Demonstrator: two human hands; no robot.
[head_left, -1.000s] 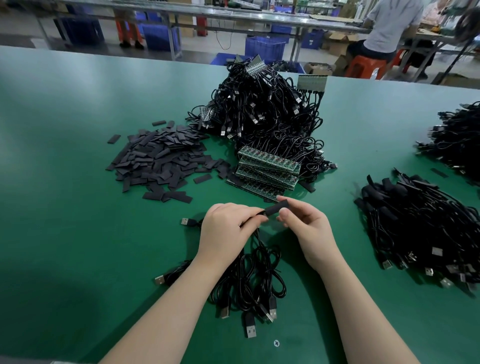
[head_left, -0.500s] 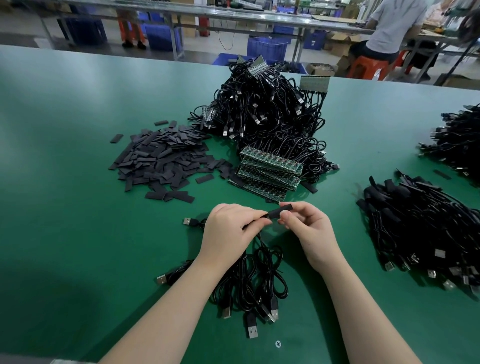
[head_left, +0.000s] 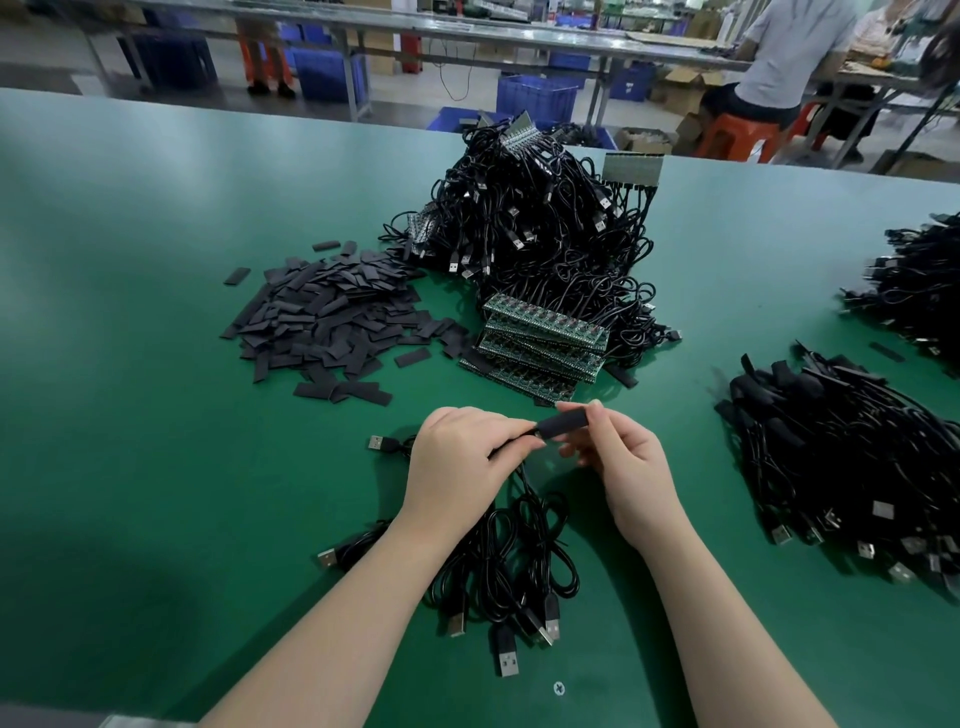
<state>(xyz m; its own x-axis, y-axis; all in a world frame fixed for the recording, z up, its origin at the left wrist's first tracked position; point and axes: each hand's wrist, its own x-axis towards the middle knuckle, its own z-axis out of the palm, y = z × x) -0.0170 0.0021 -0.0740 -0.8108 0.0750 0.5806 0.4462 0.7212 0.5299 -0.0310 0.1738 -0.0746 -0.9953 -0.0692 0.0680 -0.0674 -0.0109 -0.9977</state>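
a green table carries a tall heap of black cables at the far middle, a flat pile of sleeve pieces to its left and stacked circuit strips between them. nearer, a loose cable bundle lies under 2 hands. the left hand, fingers curled, pinches a lead from that bundle. the right hand pinches the black sleeve, held just above the table in front of the strips.

The sleeve at the right hand's fingertips looks matt black; cables beneath the left hand are glossy plastic, their plugs shiny metal.
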